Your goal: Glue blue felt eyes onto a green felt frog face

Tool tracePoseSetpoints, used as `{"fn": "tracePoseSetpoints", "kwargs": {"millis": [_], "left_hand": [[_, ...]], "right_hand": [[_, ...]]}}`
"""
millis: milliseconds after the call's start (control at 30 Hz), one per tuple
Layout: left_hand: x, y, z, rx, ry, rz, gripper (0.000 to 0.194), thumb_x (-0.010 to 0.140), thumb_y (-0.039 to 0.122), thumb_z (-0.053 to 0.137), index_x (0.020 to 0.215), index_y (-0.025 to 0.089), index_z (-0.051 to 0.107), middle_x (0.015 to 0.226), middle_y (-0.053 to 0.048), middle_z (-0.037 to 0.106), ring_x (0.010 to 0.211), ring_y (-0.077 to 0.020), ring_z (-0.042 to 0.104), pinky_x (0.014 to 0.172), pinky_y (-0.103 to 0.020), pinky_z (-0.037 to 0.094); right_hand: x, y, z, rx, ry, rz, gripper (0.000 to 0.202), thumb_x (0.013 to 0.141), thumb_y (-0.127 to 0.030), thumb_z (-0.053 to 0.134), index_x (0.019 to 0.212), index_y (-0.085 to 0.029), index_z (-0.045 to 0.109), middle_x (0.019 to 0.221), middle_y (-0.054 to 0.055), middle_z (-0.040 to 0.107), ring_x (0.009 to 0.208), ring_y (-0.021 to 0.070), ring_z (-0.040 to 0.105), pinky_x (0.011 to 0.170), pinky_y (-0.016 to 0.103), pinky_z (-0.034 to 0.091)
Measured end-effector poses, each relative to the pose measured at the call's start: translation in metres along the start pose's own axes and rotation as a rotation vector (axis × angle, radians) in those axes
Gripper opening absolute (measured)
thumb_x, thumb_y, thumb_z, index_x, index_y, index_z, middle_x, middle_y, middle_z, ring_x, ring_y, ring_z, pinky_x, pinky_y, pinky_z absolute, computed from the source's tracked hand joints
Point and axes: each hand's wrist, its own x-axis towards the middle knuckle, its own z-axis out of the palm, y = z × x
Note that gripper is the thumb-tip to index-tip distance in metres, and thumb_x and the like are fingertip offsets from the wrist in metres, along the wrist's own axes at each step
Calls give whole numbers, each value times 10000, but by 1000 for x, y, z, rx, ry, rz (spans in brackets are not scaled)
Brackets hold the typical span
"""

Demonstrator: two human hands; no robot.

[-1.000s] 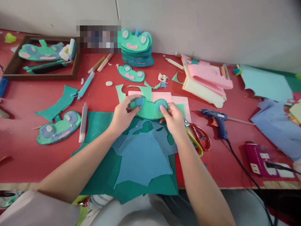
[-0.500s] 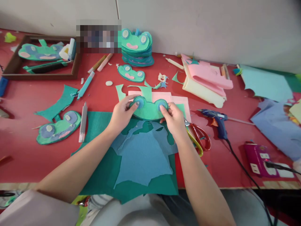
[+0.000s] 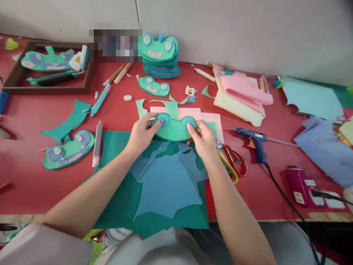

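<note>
A green felt frog face [image 3: 175,129] with two blue eye discs is held up between my hands. My left hand [image 3: 145,134] grips its left end, thumb pressed on the left disc. On the right end, my right hand [image 3: 202,138] does the same with its thumb against the right disc. Below it, a cut-up blue felt sheet [image 3: 171,184] lies over a dark green felt sheet [image 3: 118,202]. Scissors [image 3: 234,162] with red and yellow handles rest beside my right wrist. Pink felt pieces [image 3: 217,123] lie just behind the frog face.
A blue glue gun [image 3: 255,141] and a purple power strip [image 3: 303,187] are at right, joined by a cord. Stacked frog faces [image 3: 161,59] stand against the wall. A brown tray [image 3: 89,81] sits back left, a finished frog face [image 3: 68,149] nearer. Marker pens [image 3: 97,143] and scraps lie around.
My left index finger has drawn back slightly from the top edge of the frog face. Otherwise both hands hold it in the same place.
</note>
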Motion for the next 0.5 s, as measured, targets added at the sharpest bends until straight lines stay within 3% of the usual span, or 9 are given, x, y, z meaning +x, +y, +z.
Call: {"fn": "tracePoseSetpoints", "kwargs": {"millis": [167, 300, 500], "left_hand": [[0, -1, -1, 61, 8, 4, 111, 822, 297, 535, 814, 188, 554, 506, 69, 308, 459, -68, 260, 437, -212, 203], [-1, 0, -1, 107, 22, 26, 144, 823, 289, 531, 726, 193, 486, 502, 79, 215, 453, -68, 196, 440, -218, 178], [-1, 1, -1, 90, 31, 13, 139, 823, 300, 527, 742, 191, 495, 511, 75, 243, 461, -72, 219, 449, -223, 193]], "right_hand": [[0, 1, 1, 21, -5, -1, 262, 822, -468, 530, 774, -213, 489, 547, -64, 441, 436, 72, 479, 405, 200, 384], [0, 1, 2, 56, 6, -2, 274, 808, -480, 541, 758, -216, 493, 550, -65, 412, 441, 72, 464, 411, 198, 413], [0, -4, 1, -33, -16, 9, 280, 740, -453, 637, 796, -217, 496, 623, -60, 551, 436, 76, 528, 435, 208, 414]]}}
